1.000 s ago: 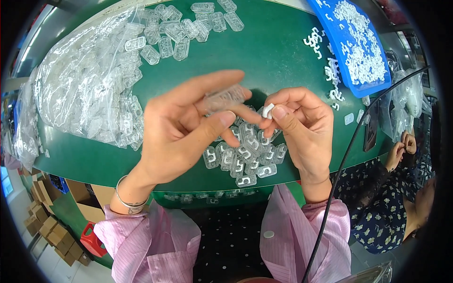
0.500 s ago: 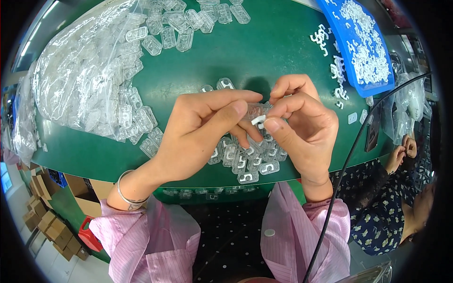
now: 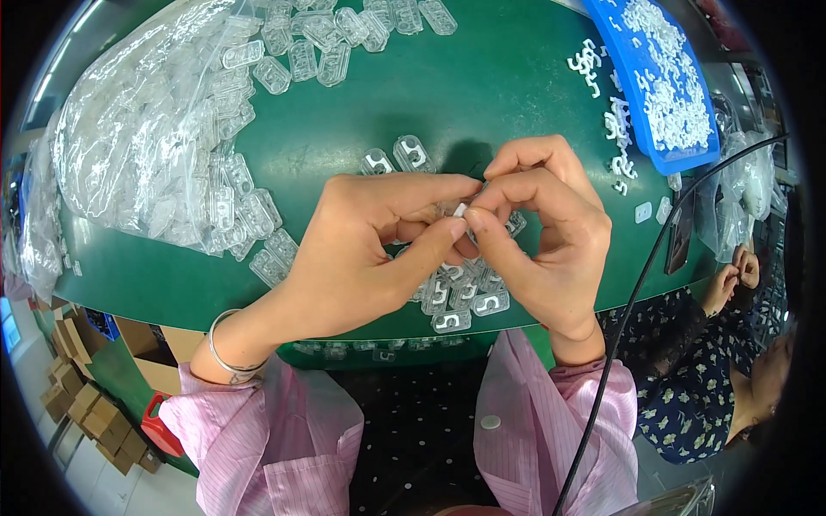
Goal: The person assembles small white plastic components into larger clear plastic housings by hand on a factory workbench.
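My left hand (image 3: 366,245) is closed on a clear plastic case, now mostly covered by the fingers. Against that case, my right hand (image 3: 546,228) pinches a small white curved piece (image 3: 460,210) between thumb and forefinger; only its end shows. Both sets of fingertips meet above the green table. Below them lies a cluster of clear cases (image 3: 490,301) with white curved pieces inside, partly hidden by the hands. Just beyond the hands, two more filled cases (image 3: 412,153) rest side by side.
A large clear bag (image 3: 138,129) of transparent cases lies at the left, with loose cases (image 3: 318,39) spilling out. At the far right stands a blue tray (image 3: 645,129) of white pieces, others scattered beside it. A black cable (image 3: 641,292) crosses the right side. A co-worker's hands (image 3: 736,275) are beyond.
My hands have drawn closer together, and the white piece has moved slightly left onto the case. The fingers now cover most of the case.
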`<move>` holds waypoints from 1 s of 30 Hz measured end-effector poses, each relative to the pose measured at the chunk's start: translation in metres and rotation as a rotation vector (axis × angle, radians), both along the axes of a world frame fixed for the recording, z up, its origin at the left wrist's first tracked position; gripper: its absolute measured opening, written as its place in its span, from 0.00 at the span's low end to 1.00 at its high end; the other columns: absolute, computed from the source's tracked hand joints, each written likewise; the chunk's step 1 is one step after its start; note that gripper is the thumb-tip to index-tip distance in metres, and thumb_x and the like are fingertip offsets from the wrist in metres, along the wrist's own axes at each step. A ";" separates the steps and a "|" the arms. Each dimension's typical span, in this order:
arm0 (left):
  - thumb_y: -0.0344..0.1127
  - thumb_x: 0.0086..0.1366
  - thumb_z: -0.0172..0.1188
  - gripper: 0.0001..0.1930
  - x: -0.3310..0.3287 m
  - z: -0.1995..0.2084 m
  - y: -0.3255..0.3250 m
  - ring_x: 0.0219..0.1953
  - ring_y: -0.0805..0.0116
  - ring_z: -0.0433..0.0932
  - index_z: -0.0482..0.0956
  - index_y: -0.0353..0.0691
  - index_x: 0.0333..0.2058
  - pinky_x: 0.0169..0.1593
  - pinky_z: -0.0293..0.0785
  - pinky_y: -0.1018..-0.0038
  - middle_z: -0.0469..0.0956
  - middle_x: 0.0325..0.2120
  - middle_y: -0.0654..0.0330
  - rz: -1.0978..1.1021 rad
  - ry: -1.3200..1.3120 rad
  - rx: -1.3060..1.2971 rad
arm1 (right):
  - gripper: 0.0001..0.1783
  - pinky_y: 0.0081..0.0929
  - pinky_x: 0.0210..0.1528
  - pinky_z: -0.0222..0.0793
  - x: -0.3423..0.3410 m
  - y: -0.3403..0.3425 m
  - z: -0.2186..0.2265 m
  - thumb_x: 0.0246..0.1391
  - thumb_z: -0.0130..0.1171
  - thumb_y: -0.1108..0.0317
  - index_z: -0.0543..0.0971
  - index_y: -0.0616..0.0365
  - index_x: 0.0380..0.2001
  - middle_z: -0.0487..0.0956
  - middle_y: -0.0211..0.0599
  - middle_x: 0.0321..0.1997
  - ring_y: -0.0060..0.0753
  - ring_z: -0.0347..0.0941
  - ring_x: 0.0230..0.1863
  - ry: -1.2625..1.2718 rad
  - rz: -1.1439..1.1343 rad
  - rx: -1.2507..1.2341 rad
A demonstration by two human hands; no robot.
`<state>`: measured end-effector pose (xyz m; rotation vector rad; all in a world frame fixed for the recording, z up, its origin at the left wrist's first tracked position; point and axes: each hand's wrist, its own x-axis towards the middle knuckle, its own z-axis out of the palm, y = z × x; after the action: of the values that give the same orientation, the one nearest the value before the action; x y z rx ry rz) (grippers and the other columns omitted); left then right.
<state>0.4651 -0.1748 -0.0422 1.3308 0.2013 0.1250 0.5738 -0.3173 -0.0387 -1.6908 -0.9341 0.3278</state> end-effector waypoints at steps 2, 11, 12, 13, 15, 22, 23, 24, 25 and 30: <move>0.18 0.61 0.56 0.13 0.001 -0.001 0.001 0.34 0.70 0.82 0.75 0.23 0.45 0.36 0.80 0.79 0.80 0.34 0.50 0.028 0.015 -0.036 | 0.08 0.18 0.26 0.66 0.001 0.000 0.002 0.40 0.65 0.83 0.79 0.62 0.27 0.73 0.38 0.37 0.24 0.70 0.30 -0.009 -0.004 -0.034; 0.15 0.60 0.57 0.18 0.000 0.006 0.004 0.36 0.71 0.81 0.73 0.24 0.50 0.41 0.80 0.78 0.81 0.38 0.50 0.019 0.133 -0.012 | 0.12 0.20 0.25 0.67 0.008 0.001 0.000 0.40 0.64 0.85 0.78 0.63 0.30 0.73 0.40 0.36 0.32 0.72 0.31 -0.366 0.107 0.004; 0.16 0.59 0.57 0.17 0.000 0.006 0.005 0.37 0.70 0.82 0.73 0.25 0.49 0.39 0.79 0.80 0.81 0.36 0.51 0.023 0.123 -0.010 | 0.12 0.21 0.25 0.67 0.008 0.001 0.000 0.39 0.64 0.85 0.77 0.63 0.31 0.73 0.40 0.36 0.31 0.73 0.31 -0.357 0.101 -0.003; 0.17 0.59 0.57 0.17 -0.001 0.005 0.005 0.38 0.68 0.83 0.74 0.25 0.49 0.37 0.79 0.81 0.81 0.34 0.51 0.028 0.114 -0.009 | 0.12 0.21 0.25 0.67 0.008 0.001 0.001 0.39 0.64 0.85 0.77 0.63 0.31 0.73 0.40 0.36 0.31 0.73 0.31 -0.356 0.102 -0.004; 0.16 0.59 0.57 0.19 0.000 0.007 0.006 0.37 0.69 0.82 0.72 0.25 0.50 0.39 0.79 0.79 0.81 0.36 0.51 0.007 0.138 -0.009 | 0.13 0.22 0.27 0.67 0.007 0.002 0.002 0.38 0.64 0.86 0.77 0.64 0.31 0.73 0.41 0.36 0.32 0.72 0.32 -0.306 0.082 0.005; 0.15 0.60 0.56 0.19 -0.001 0.008 0.006 0.37 0.71 0.81 0.72 0.24 0.51 0.40 0.79 0.78 0.81 0.39 0.51 -0.061 0.150 -0.041 | 0.13 0.26 0.32 0.68 0.006 0.001 0.003 0.37 0.63 0.86 0.76 0.63 0.29 0.72 0.40 0.36 0.35 0.71 0.34 -0.269 0.144 -0.042; 0.15 0.60 0.56 0.19 -0.001 0.006 0.007 0.37 0.71 0.81 0.72 0.24 0.51 0.40 0.79 0.78 0.81 0.39 0.51 -0.058 0.149 -0.042 | 0.13 0.27 0.32 0.68 0.005 0.001 0.004 0.36 0.63 0.86 0.76 0.63 0.29 0.72 0.40 0.36 0.36 0.71 0.34 -0.252 0.111 -0.059; 0.16 0.60 0.56 0.19 -0.001 0.003 0.008 0.37 0.71 0.81 0.72 0.24 0.51 0.40 0.79 0.79 0.81 0.38 0.52 -0.054 0.142 -0.024 | 0.13 0.28 0.33 0.67 0.005 0.001 0.004 0.35 0.63 0.86 0.76 0.62 0.28 0.72 0.39 0.35 0.37 0.70 0.34 -0.234 0.076 -0.076; 0.16 0.60 0.56 0.19 -0.001 0.002 0.008 0.37 0.71 0.81 0.73 0.25 0.51 0.40 0.79 0.79 0.81 0.38 0.52 -0.049 0.135 -0.006 | 0.13 0.28 0.33 0.67 0.005 0.001 0.004 0.35 0.63 0.86 0.76 0.62 0.28 0.72 0.39 0.35 0.37 0.70 0.34 -0.235 0.077 -0.077; 0.15 0.60 0.54 0.19 0.000 0.001 0.004 0.36 0.71 0.81 0.73 0.28 0.52 0.39 0.79 0.78 0.81 0.36 0.53 -0.037 0.090 0.204 | 0.14 0.30 0.34 0.66 0.003 0.000 0.004 0.31 0.63 0.85 0.75 0.61 0.26 0.71 0.38 0.33 0.38 0.69 0.33 -0.286 0.070 -0.165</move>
<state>0.4648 -0.1704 -0.0417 1.5439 0.2447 0.0558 0.5771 -0.3177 -0.0351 -1.8925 -1.2054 0.2165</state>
